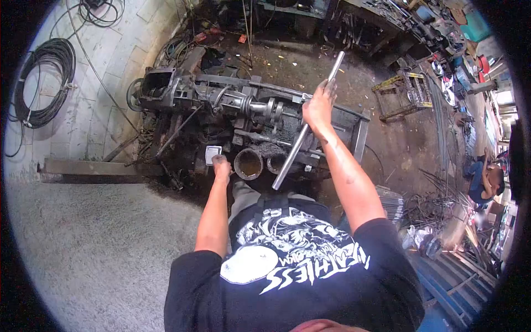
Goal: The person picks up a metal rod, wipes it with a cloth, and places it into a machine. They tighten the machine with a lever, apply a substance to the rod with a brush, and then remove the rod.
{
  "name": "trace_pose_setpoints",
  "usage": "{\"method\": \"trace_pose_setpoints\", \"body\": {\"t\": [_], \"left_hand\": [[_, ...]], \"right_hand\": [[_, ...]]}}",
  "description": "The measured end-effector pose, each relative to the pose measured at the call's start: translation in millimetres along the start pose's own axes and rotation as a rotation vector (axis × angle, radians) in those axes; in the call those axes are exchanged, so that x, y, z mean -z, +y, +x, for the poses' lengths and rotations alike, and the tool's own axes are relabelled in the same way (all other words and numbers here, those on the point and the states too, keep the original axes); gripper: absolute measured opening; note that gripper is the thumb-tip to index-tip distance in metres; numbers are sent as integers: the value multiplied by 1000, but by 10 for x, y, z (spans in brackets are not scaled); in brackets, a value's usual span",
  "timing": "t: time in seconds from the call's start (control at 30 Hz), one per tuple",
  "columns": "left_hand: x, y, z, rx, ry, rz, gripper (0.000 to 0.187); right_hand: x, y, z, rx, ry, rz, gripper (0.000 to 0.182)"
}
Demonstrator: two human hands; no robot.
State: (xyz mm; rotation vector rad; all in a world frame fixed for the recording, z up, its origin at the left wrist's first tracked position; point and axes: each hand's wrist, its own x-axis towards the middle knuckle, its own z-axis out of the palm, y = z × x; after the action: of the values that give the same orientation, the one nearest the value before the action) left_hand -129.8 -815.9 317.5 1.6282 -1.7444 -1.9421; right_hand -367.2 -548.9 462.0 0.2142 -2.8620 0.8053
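Note:
My right hand (319,109) is wrapped round a long, shiny metal rod (297,148), which slants over the front of a greasy machine (221,97) with a metal shaft. The rod's lower end hangs near my lap. Low on the left, my left hand (220,168) has its fingers closed at the near edge of a small, light-rimmed rectangular container (213,155), seemingly gripping it. Beside that hand stands a round bucket (238,167) with brownish liquid in it. A second round container (271,165) is partly hidden behind the rod.
Coiled black cable (44,83) hangs on the pale wall at left. A metal beam (102,167) juts out beside the machine. On the right are a yellowish metal frame (402,95), scattered rods and scrap (434,202). Another person (484,180) sits at far right.

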Motion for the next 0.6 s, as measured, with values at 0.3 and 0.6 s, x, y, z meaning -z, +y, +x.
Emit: {"method": "trace_pose_setpoints", "body": {"t": [0.3, 0.6], "left_hand": [[140, 25, 35, 41, -149, 155, 21], [150, -177, 1, -150, -178, -43, 19]], "right_hand": [[-5, 22, 13, -10, -6, -64, 80], [-49, 78, 15, 4, 11, 32, 80]]}}
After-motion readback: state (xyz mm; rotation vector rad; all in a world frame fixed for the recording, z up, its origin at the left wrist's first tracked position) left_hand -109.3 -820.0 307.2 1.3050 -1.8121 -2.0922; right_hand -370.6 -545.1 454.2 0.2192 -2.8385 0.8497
